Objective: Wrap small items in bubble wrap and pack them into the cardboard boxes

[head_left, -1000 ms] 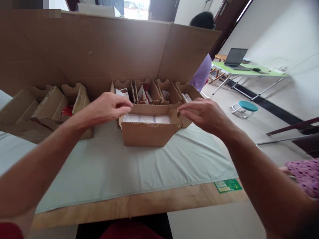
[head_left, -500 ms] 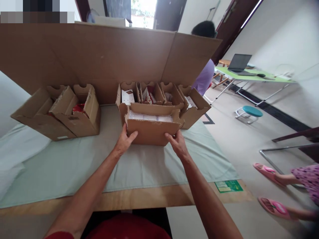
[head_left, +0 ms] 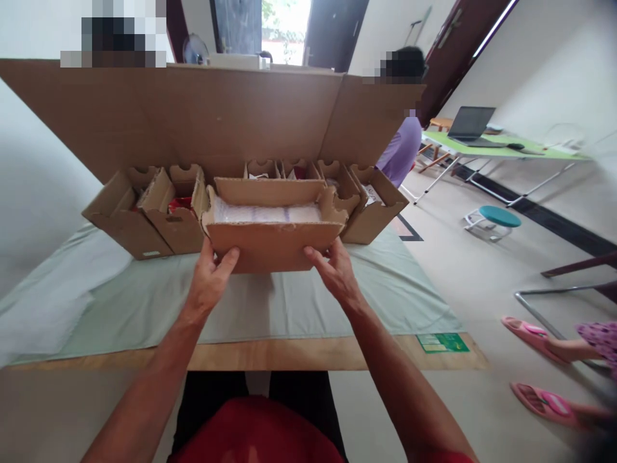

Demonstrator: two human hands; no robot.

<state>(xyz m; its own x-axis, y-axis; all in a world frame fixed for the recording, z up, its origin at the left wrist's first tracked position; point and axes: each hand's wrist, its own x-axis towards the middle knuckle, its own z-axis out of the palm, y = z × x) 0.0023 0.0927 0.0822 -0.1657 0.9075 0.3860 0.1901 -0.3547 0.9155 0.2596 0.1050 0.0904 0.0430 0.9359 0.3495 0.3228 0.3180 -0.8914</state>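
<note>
Between my two hands is an open-topped cardboard box (head_left: 277, 247), its long side facing me. My left hand (head_left: 212, 273) grips its left end, thumb on the front wall. At the right end my right hand (head_left: 335, 267) holds it the same way; the fingers of both are partly hidden behind the box. Inside lie white packs in clear plastic wrap (head_left: 267, 213). The box appears lifted above the pale green cloth (head_left: 250, 315). Behind it, several narrower cardboard boxes (head_left: 373, 218) stand in a row, partly covered by it.
A tall cardboard panel (head_left: 231, 122) stands behind the boxes. Two more boxes (head_left: 139, 225) are at the left, one with red contents. A person in purple (head_left: 402, 145) is beyond the panel. To the right are a green table (head_left: 525, 146), a teal stool (head_left: 494, 215) and feet in pink slippers (head_left: 537, 337).
Both hands have shifted the held box left and seemingly upward, toward the two left boxes. The view has also moved slightly.
</note>
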